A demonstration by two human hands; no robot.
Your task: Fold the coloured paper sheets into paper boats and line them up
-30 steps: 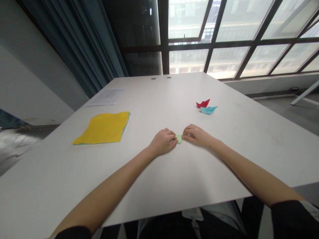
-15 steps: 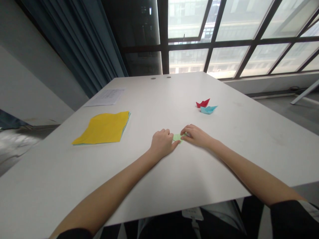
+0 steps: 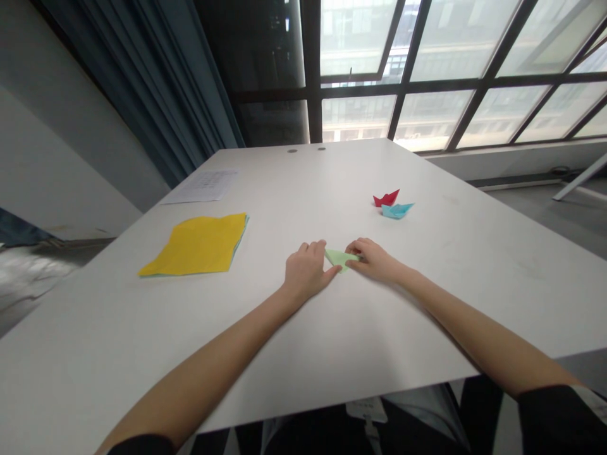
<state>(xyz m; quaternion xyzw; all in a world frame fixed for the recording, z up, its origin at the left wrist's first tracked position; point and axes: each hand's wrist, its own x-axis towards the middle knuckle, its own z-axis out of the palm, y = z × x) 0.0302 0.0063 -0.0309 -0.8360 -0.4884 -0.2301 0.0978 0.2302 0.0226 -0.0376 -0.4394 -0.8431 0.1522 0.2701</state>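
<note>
A small piece of light green folded paper (image 3: 338, 257) lies between my hands over the table, now showing as a flat triangle-like shape. My right hand (image 3: 372, 259) pinches its right end between thumb and curled fingers. On the other side, my left hand (image 3: 307, 268) has its fingertips at the paper's left corner and its thumb at the lower edge. The fingers partly cover both ends of the paper. Beyond my right hand sit two folded paper boats, a red boat (image 3: 386, 199) and a light blue boat (image 3: 396, 211), close together.
A stack of square paper sheets, yellow on top (image 3: 199, 244), lies on the left of the white table (image 3: 284, 354). Behind it is a printed white sheet (image 3: 202, 187). A blue curtain (image 3: 156, 82) and windows stand past the far edge.
The green paper shows more of its surface, as a triangle rather than a narrow strip. My left fingers have straightened and shifted slightly away from it. My right hand stays nearly in place.
</note>
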